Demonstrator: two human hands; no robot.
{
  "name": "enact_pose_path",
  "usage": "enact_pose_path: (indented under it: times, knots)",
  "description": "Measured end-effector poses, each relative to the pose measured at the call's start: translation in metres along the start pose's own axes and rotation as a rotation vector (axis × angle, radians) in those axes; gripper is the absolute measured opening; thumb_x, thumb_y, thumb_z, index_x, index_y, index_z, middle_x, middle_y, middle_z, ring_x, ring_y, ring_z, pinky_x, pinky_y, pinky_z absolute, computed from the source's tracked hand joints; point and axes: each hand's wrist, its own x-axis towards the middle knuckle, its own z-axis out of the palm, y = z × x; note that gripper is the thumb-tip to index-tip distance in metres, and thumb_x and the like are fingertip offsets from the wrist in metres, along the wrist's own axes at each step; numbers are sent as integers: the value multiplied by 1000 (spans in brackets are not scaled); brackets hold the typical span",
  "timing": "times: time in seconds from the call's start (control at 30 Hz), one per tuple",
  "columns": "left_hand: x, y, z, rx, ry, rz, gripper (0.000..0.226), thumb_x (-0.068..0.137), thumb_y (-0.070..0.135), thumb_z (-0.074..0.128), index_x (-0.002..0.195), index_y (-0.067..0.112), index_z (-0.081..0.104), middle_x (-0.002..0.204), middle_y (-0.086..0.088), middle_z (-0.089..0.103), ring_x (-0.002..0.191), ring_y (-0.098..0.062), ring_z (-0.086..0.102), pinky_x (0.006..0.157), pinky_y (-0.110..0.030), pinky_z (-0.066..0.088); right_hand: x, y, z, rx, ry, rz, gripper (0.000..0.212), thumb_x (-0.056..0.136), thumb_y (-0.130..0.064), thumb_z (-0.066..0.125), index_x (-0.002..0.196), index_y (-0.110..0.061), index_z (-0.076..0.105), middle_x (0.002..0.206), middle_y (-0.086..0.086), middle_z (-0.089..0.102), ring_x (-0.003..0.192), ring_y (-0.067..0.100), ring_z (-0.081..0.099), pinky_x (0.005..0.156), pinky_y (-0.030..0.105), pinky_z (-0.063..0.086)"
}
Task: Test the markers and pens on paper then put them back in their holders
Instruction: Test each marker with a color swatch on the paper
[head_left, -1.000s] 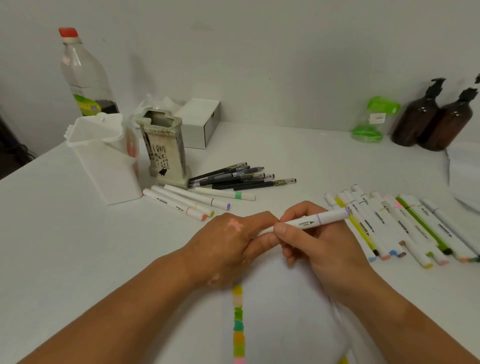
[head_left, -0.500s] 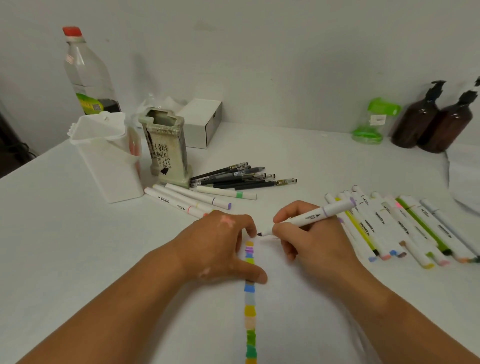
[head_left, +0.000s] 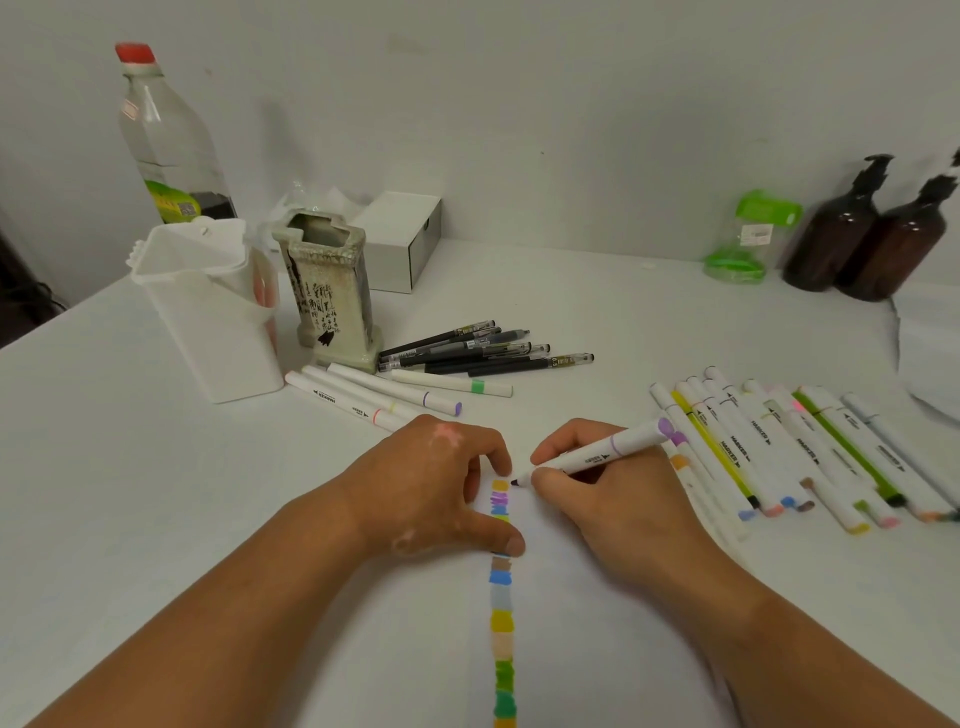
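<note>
Near the middle of the surface (head_left: 130, 493), I can see the purple marker (head_left: 597, 457) in the right hand (head_left: 597, 504). The fingers are wrapped round its barrel like a pen, and the dark tip is down at the paper (head_left: 582, 634), just right of the top orange patch of the swatch column (head_left: 502, 623). The left hand (head_left: 436, 488) is holding nothing. It just rests on the sheet with its thumb lying across the column.

To the right lies a big row of markers (head_left: 779, 452), and four more markers (head_left: 374, 395) lie to the far left by the black pens (head_left: 483, 353). Behind those stand a white holder (head_left: 208, 312) and a ceramic holder (head_left: 332, 296), both upright. Along the far wall there's a plastic bottle (head_left: 166, 135), a white box (head_left: 400, 239) and two brown pump bottles (head_left: 872, 228).
</note>
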Motion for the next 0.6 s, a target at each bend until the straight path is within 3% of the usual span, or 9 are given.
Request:
enact_pose_path:
  times: [0.33,0.6]
  knots:
    - [1,1,0,5,-12,-12,60,59,73,78,106,37,66,70,14,57,63,-3,52,54,-13,33,1,1,-1,-48,-32,-25,12,82,-22,77,77,-30,69,70,-20,66,64,-3,61,50,8,43]
    - [1,2,0,4,-6,-10,59,59,72,78,104,37,66,69,14,57,61,-1,52,52,-11,31,2,2,-2,-34,-37,-23,12,80,-20,78,75,-27,69,62,-17,64,58,-2,58,47,9,40]
